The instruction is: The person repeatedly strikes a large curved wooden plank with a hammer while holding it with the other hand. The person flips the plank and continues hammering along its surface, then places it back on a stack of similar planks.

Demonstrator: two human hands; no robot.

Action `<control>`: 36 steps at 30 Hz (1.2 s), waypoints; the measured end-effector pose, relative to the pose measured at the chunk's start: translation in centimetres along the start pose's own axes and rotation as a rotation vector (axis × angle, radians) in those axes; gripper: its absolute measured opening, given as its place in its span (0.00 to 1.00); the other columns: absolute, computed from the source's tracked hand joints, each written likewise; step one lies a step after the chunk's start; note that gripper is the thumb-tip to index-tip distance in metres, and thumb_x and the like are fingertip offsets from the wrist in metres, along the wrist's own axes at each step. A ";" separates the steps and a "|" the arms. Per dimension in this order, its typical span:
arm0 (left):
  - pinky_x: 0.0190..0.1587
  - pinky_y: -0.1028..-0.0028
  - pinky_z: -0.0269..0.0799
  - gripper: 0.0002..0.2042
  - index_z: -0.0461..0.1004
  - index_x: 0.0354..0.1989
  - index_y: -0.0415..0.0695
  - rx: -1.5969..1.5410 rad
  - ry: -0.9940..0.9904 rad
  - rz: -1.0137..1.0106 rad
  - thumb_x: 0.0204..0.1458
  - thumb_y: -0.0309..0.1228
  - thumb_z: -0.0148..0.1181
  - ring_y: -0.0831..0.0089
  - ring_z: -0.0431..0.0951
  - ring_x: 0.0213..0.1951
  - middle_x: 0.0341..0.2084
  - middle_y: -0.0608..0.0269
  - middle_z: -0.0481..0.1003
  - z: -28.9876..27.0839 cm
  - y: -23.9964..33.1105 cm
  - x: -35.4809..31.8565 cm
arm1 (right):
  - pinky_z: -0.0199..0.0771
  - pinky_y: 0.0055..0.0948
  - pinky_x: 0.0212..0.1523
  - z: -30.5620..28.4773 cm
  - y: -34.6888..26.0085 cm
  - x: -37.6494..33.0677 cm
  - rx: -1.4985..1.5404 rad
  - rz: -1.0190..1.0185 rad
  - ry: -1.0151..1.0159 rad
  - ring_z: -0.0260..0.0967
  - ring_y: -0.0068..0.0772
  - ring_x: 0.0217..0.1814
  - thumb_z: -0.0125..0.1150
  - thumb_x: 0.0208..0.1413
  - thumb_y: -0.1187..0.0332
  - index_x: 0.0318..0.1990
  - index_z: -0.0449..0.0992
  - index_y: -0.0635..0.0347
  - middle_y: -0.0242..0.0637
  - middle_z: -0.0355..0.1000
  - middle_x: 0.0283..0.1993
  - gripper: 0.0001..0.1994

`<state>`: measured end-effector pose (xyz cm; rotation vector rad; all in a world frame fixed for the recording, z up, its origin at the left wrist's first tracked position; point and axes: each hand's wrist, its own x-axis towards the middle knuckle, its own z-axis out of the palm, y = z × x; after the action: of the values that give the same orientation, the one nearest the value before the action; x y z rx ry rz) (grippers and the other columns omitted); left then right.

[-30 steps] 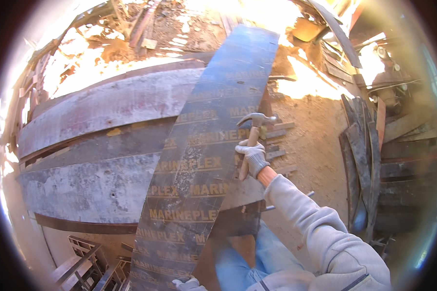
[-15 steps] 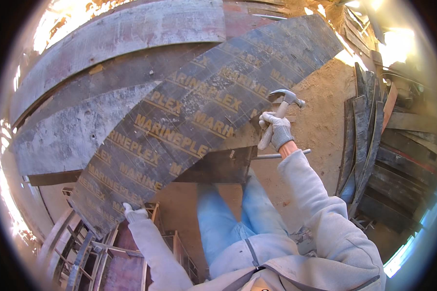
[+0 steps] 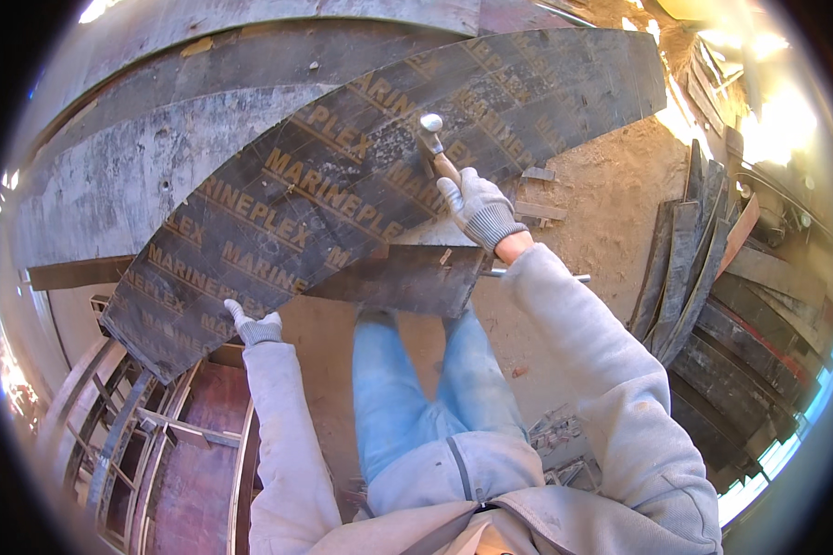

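Observation:
A long dark plywood panel [image 3: 259,213] with yellow printing lies slantwise before me, from the near left to the far right. At its near edge my gloved left hand [image 3: 253,326] is closed on the rim, one digit laid along the top face. My gloved right hand [image 3: 477,205] grips the wooden handle of a claw hammer [image 3: 441,159], whose metal head is over the panel's middle. Beneath the panel, close to my legs, a smaller dark board [image 3: 416,282] sticks out.
Grey weathered boards [image 3: 157,176] lie behind the panel on the left. Curved frames with crosspieces [image 3: 148,435] stand at the near left. Dark planks [image 3: 685,250] are stacked at the right, beside sandy ground [image 3: 592,194]. A metal rod [image 3: 565,277] pokes out near my right forearm.
My right hand has swung the hammer left and away from me, bringing its head over the panel. The left hand stays at the panel's near edge. The whole view has shifted slightly.

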<state>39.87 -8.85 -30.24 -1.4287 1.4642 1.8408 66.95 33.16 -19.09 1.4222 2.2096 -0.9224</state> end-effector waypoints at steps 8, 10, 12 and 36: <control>0.73 0.50 0.61 0.37 0.68 0.70 0.45 -0.058 -0.034 -0.035 0.57 0.53 0.71 0.57 0.70 0.66 0.67 0.62 0.72 0.4 -0.5 0.0 | 0.80 0.55 0.40 0.7 6.6 -10.5 -0.149 0.054 -0.042 0.80 0.62 0.37 0.52 0.71 0.51 0.50 0.74 0.65 0.61 0.78 0.34 0.22; 0.72 0.54 0.64 0.35 0.71 0.67 0.46 -0.090 -0.091 -0.062 0.56 0.53 0.72 0.58 0.71 0.65 0.65 0.64 0.74 0.1 -0.3 -0.2 | 0.79 0.55 0.38 0.0 6.1 -10.8 -0.193 0.171 -0.085 0.79 0.61 0.36 0.53 0.71 0.52 0.51 0.75 0.63 0.59 0.78 0.34 0.20; 0.70 0.54 0.65 0.36 0.70 0.68 0.46 -0.020 -0.072 -0.037 0.56 0.54 0.72 0.59 0.71 0.65 0.65 0.65 0.74 0.0 -0.2 -0.5 | 0.79 0.57 0.43 -0.8 4.2 -8.4 -0.125 0.130 -0.011 0.79 0.64 0.45 0.53 0.71 0.49 0.53 0.73 0.60 0.62 0.78 0.41 0.21; 0.71 0.48 0.64 0.39 0.66 0.70 0.44 0.032 0.154 0.020 0.57 0.56 0.70 0.57 0.71 0.67 0.66 0.59 0.73 0.9 1.0 -5.1 | 0.78 0.49 0.44 12.1 10.6 -5.0 0.297 0.179 0.528 0.81 0.60 0.44 0.68 0.62 0.52 0.47 0.78 0.55 0.53 0.81 0.38 0.17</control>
<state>40.70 -7.07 -25.38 -1.5764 1.5786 1.7433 78.08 24.47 -28.35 2.1743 2.3046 -0.9200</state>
